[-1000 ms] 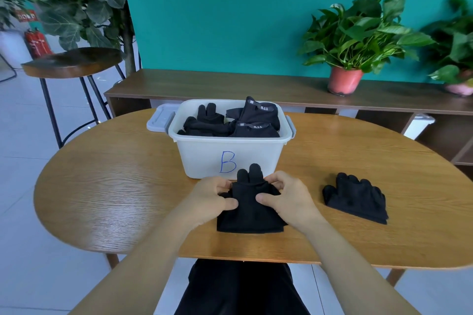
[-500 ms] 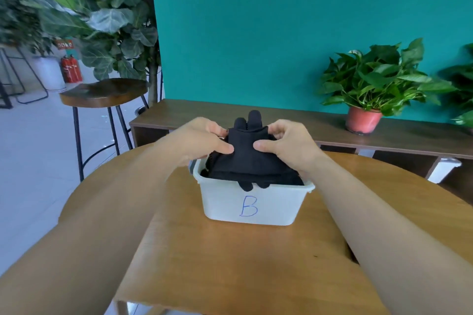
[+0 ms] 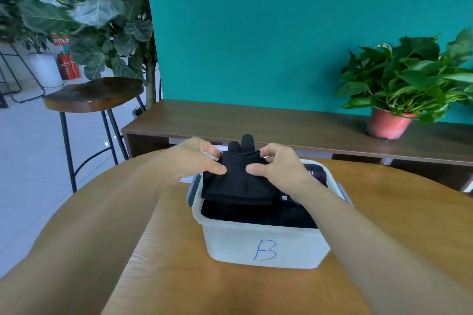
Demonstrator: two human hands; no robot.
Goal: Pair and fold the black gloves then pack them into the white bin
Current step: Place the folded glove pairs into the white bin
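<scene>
Where pale floor shows far to the left of the grip, a dark wooden stool (image 3: 93,94) stands on thin black legs, with a large-leaved plant (image 3: 84,7) rising above it and a red fire extinguisher (image 3: 67,65) farther back. Nearer in, the left hand (image 3: 197,161) reaches forward over the round wooden table (image 3: 179,276); its thumb lies on top of the cloth and its fingers curl round the far edge, pinching the left side of the folded pair of black gloves (image 3: 238,181). That pair sits between the two hands, held just above the open top of the white bin (image 3: 263,245), with two glove fingertips poking up beyond the far edge of the fold. Whether its lower edge touches what lies beneath cannot be told. Directly under the grip, other black gloves (image 3: 268,215) already lie inside the bin, and a blue letter B (image 3: 265,250) is written on its near wall. On the right side of the fold, the right hand (image 3: 279,169) mirrors the left, thumb on top and fingers curled behind, clamped on the cloth. Behind the grip runs a low brown sideboard (image 3: 256,120) against a teal wall (image 3: 256,20). Far to the right of the grip, a green potted plant (image 3: 409,79) in a pink pot stands on that sideboard
</scene>
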